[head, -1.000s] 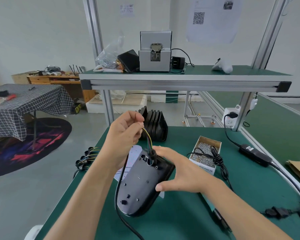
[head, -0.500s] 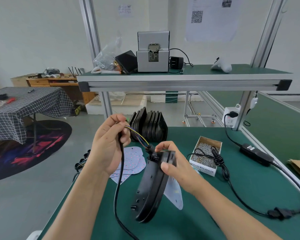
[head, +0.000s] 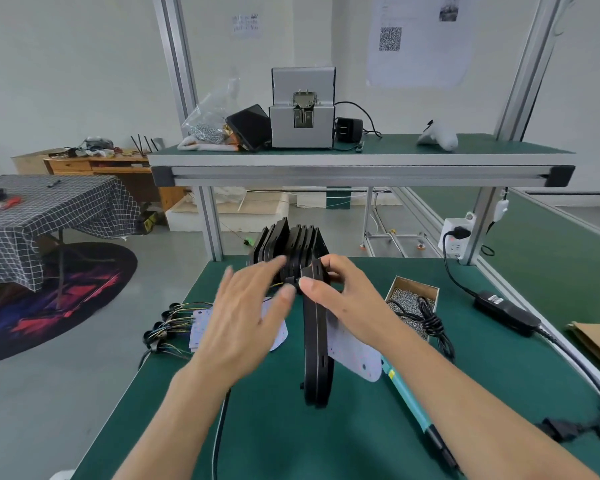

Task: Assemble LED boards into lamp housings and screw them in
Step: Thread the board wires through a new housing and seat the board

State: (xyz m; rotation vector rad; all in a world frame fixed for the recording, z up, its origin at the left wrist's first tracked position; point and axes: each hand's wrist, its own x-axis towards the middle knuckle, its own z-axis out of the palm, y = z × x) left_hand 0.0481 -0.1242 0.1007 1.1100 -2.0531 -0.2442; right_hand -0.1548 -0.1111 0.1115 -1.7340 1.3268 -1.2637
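Lamp housing (head: 315,344) stands on edge on the green bench (head: 278,434), your right hand (head: 340,299) pinching its top; left hand (head: 246,323) spread, holding nothing. Looks rigid, light, tippy; grip the rim, not the wires

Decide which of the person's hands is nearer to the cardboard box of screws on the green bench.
Right. The right hand, gripping the upright black lamp housing, sits just left of the box of screws; the left hand lies beyond the housing, farther left.

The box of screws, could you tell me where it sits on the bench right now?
In the head view, the box of screws sits on the green bench to the right of the right hand, with a coiled black cable lying partly over it.
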